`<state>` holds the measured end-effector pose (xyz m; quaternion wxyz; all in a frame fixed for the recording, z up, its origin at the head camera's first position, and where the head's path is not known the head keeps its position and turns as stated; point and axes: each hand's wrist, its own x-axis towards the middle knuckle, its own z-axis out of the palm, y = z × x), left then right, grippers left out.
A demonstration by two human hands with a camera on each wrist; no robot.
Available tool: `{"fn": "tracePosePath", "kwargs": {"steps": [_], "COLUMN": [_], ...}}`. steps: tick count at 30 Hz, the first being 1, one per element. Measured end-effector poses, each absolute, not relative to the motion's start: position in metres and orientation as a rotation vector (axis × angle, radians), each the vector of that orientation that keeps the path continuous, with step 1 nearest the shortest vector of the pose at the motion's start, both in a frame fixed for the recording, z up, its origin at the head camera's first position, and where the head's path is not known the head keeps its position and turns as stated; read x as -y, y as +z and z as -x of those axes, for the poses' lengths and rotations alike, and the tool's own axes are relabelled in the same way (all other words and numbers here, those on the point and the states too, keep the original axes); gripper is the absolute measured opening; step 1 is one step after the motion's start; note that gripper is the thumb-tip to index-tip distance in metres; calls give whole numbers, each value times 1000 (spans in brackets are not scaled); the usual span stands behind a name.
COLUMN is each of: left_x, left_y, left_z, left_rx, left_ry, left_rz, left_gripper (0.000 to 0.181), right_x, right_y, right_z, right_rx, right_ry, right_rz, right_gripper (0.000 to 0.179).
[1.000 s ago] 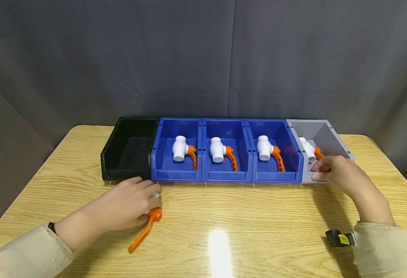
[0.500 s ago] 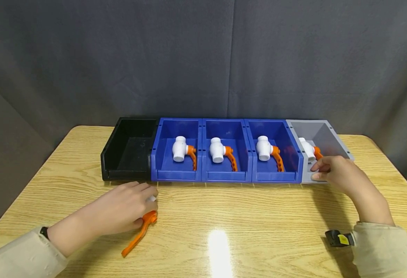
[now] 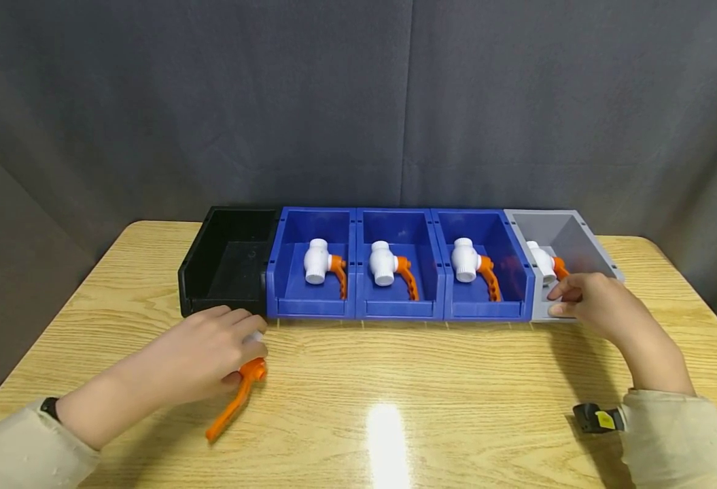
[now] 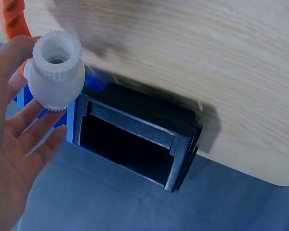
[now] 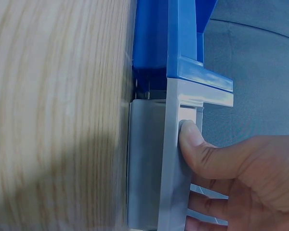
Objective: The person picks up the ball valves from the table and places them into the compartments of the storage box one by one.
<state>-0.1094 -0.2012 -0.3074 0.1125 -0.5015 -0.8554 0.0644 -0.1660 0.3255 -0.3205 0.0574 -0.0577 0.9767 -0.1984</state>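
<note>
My left hand (image 3: 214,353) holds a ball valve (image 4: 57,89) above the table, in front of the black bin (image 3: 230,272). Its white body shows fully in the left wrist view. An orange handle (image 3: 236,402) hangs out below the fingers. At the far right, my right hand (image 3: 605,309) rests at the front of the grey bin (image 3: 584,248). Its thumb touches the front lip, and the other fingers reach inside with nothing visible in them. Just beyond those fingertips lies another white valve (image 3: 541,263), its orange handle partly hidden by the hand.
Between the black and grey bins stand three joined blue bins (image 3: 312,309), each with one white ball valve (image 3: 382,265) with an orange handle. The bins form a row on the wooden table (image 3: 431,394). A dark curtain (image 3: 334,102) hangs behind.
My left hand has drawn leftward, away from the blue bins, still holding the valve; it dipped toward me and then rose slightly. The right hand has stayed in place.
</note>
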Motion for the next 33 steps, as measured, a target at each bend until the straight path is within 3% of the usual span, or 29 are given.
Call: {"fn": "tracePosePath", "kwargs": {"steps": [33], "left_x": [230], "left_y": [-278], "left_z": [131], "left_rx": [2382], "left_ry": [159], "left_rz": [1369], "left_gripper": [39], "right_x": [-326], "right_y": [-321], "right_z": [166], "right_rx": [-2960], "right_ry": [-607], "right_rz": [186], "right_gripper": [18]}}
